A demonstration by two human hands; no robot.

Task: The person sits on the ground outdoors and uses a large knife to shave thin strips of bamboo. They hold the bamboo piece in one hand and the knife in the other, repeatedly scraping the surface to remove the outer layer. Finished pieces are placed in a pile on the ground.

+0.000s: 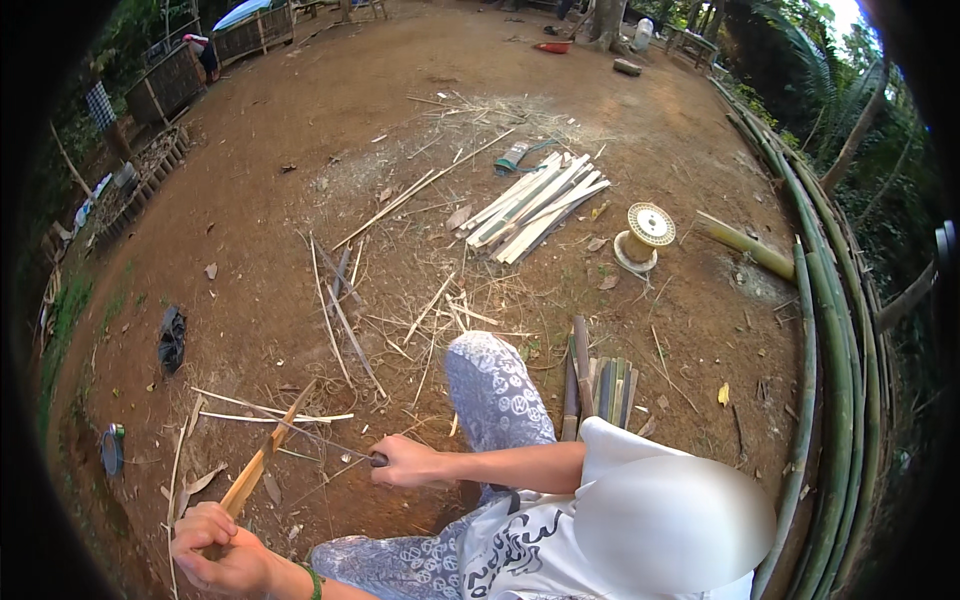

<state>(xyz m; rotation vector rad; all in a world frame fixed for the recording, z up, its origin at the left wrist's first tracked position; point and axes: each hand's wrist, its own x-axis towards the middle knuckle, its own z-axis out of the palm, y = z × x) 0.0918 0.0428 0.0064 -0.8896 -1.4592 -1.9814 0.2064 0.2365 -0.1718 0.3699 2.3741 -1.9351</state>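
My left hand (218,548), with a green band at the wrist, is closed around the lower end of a yellowish bamboo strip (258,466). The strip slants up and away over the brown dirt. My right hand (408,463) grips the dark handle of a knife (378,460). From it a long thin blade points left and crosses the strip near its far end. Whether the blade touches or cuts into the strip is too small to tell. Several pale thin slivers (275,417) lie on the ground just beyond it.
A pile of split bamboo slats (540,208) lies ahead, beside a cream spool (650,228). Shorter slats (612,388) rest right of my knee. Long green bamboo poles (835,330) line the right side, near a cut bamboo piece (755,250). A dark crumpled item (172,338) lies left.
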